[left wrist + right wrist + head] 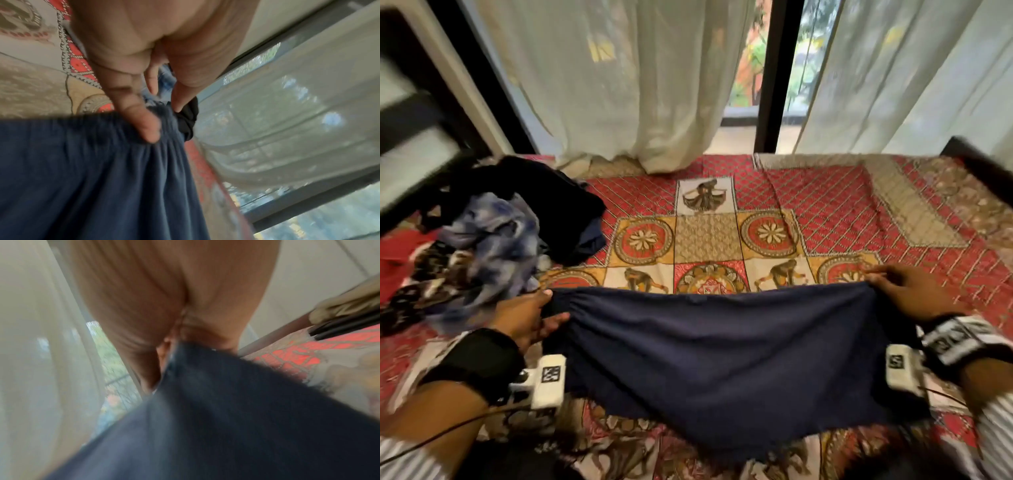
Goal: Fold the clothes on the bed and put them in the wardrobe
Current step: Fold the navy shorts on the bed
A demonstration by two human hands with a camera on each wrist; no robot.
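Plainly both hands, left hand and right hand, grip-pinch the navy garment; wrist labels look unreadable

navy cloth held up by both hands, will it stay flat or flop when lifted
Likely floppy: the navy cloth sags between the left hand and right hand. Probably light, since a pinch at each corner carries it. Its gathered edge bunches under the left fingers, so it should crease easily.

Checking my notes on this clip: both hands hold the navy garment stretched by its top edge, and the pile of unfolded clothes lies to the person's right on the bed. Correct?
Not quite. The pile lies to the person's left, as the head view shows. The rest stands: the left hand and right hand hold the navy garment stretched by its top edge over the bed.
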